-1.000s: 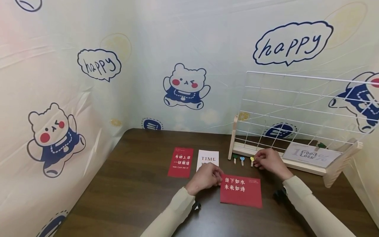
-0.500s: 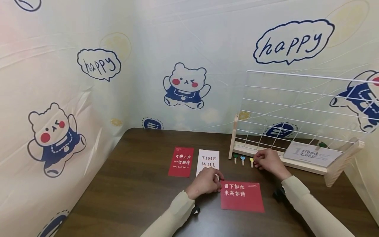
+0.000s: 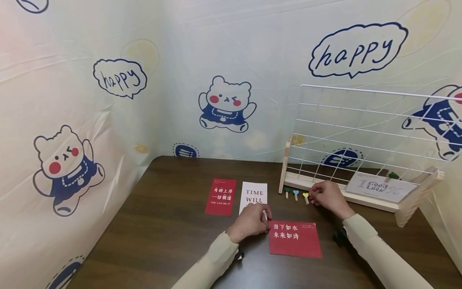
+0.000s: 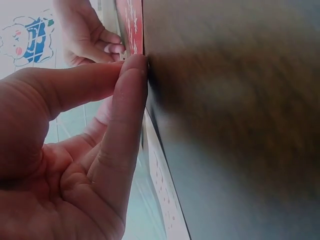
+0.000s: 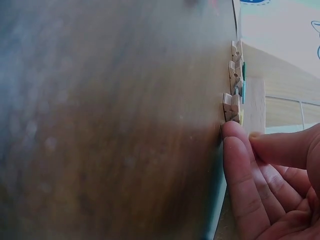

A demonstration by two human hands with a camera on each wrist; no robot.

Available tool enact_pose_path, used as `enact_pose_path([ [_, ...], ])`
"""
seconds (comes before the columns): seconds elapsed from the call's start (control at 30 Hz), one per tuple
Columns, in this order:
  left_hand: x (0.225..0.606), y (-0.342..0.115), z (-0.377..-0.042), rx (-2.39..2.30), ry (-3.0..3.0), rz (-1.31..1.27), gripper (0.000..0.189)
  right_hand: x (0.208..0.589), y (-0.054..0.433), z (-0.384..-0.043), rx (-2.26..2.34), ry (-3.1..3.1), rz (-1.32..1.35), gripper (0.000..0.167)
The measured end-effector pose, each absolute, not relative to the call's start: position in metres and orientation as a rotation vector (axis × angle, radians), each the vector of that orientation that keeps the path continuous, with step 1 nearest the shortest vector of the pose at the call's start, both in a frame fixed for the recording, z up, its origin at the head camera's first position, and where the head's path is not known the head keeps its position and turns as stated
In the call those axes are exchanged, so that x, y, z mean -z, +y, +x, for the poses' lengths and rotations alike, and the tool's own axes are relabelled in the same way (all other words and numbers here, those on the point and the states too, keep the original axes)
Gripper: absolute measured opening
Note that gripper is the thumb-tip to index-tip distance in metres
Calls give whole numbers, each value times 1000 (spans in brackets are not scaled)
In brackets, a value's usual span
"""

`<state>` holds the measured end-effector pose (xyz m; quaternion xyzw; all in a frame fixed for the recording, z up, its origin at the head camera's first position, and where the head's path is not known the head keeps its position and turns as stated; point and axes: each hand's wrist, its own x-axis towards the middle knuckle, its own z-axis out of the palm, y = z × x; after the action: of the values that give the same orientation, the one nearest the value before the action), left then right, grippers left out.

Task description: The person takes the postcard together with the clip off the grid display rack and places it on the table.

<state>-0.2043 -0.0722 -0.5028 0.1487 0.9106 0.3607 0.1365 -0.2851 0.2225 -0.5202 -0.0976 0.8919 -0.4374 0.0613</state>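
Observation:
In the head view a red card (image 3: 295, 239) with white characters lies on the table, its upper left corner at the fingertips of my left hand (image 3: 249, 220). The thumb and index finger (image 4: 131, 75) pinch that corner in the left wrist view. My right hand (image 3: 327, 196) is beside a small wooden clothespin with a yellow heart (image 3: 306, 196). Its index fingertip (image 5: 232, 129) is right at the yellow-heart clothespin (image 5: 231, 105), and the thumb stands a little apart. A blue-heart clothespin (image 3: 296, 194) and a green-heart clothespin (image 3: 287, 192) lie in line to the left.
A white wire grid (image 3: 346, 132) on a wooden base stands at the back right. On it a "Good Luck" card (image 3: 379, 188) hangs by a clip. A white card (image 3: 254, 190) and another red card (image 3: 220, 196) lie left of centre on the brown table (image 3: 173, 241).
The red card at my left hand has moved slightly toward the front and now lies flatter. The yellow-heart clothespin has shifted a little left and tilted beside my right fingers.

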Motion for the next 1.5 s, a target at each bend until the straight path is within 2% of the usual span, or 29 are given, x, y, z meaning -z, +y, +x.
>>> enact_pose_path([
  [0.57, 496, -60, -211, -1140, 2787, 580, 14, 504, 246, -264, 1336, 2817, -288, 17],
  [0.83, 480, -44, -224, -1282, 2801, 634, 20, 488, 256, -254, 1410, 2879, -350, 14],
  [1.23, 458, -13, -246, -1302, 2863, 721, 18, 466, 281, -247, 1392, 3103, -450, 11],
  [1.5, 452, 6, -253, -1271, 2876, 751, 26, 458, 291, -245, 1473, 3123, -479, 11],
])
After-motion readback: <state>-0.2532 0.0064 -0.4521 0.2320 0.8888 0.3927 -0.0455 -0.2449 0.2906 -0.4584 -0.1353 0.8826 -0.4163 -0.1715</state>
